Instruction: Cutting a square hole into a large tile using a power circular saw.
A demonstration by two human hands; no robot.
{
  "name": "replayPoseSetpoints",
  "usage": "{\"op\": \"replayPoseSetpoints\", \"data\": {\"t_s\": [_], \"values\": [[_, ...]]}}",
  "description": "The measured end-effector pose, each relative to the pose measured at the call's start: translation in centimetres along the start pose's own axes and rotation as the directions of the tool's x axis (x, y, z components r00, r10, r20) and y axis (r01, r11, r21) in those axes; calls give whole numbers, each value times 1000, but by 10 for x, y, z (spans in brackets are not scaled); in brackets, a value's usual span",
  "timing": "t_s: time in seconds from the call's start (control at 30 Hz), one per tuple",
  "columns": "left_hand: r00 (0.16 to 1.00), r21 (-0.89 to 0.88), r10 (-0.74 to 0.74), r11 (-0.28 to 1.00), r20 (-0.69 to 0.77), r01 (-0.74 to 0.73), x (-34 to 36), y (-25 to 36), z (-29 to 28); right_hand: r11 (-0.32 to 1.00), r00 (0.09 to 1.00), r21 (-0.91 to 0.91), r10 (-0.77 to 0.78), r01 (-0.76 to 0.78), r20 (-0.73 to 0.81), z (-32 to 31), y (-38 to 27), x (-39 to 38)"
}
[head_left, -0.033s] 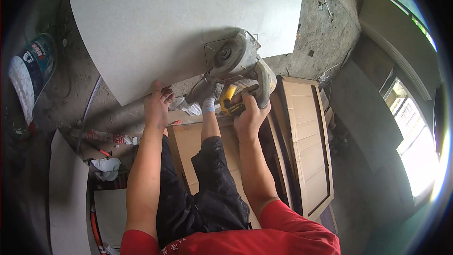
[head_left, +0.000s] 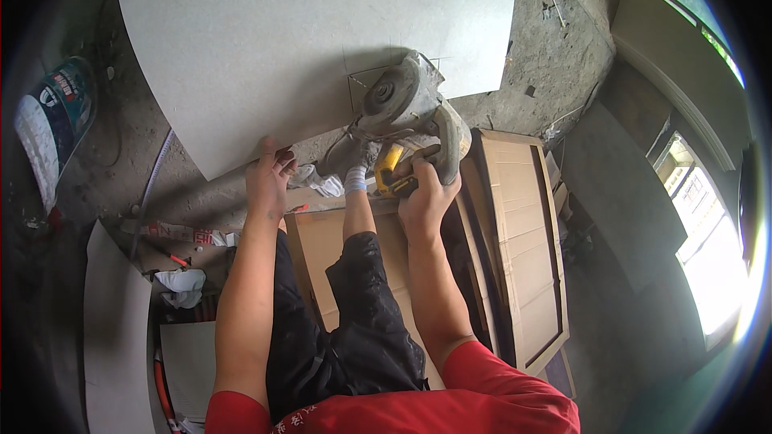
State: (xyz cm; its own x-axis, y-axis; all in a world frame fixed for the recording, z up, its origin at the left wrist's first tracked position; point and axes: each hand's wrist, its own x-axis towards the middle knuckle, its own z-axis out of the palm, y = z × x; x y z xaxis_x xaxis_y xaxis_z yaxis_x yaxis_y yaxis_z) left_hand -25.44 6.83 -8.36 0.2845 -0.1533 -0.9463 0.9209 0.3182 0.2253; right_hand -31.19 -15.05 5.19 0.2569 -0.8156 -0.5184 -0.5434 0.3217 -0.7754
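Note:
My right hand is closed round the rear handle of a dusty grey circular saw with a yellow and black part. The saw rests on the near edge of a large pale slab, over thin drawn lines that form a box. My left hand grips the slab's near edge left of the saw, one digit on the upper face and the others curled at the rim. Just left of the saw, my shoe is close to the slab's edge. The saw's guard hides the blade's lower part.
Flattened cardboard boxes lean at my right, and cardboard lies under my legs. A dark green and white bucket is at far left. Grey boards stand near left. A cable crosses the floor beside the slab.

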Motion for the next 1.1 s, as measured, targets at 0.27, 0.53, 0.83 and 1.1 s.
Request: {"op": "replayPoseSetpoints", "data": {"t_s": [0.27,0.53,0.83,1.1], "values": [[1000,0,-25,1000,-15,25,0,0,1,1000,1000,-11,10,-10,3,2,2,0],[999,0,-25,1000,-33,25,-1,-1,3,996,998,-75,-43,46,40,-3,-1,-3],[997,24,-28,999,-67,30,2,5,16,975,990,-180,-115,127,79,-22,13,3],[999,35,7,999,-49,-6,-1,7,18,953,981,-233,-188,195,53,-28,20,7]]}}
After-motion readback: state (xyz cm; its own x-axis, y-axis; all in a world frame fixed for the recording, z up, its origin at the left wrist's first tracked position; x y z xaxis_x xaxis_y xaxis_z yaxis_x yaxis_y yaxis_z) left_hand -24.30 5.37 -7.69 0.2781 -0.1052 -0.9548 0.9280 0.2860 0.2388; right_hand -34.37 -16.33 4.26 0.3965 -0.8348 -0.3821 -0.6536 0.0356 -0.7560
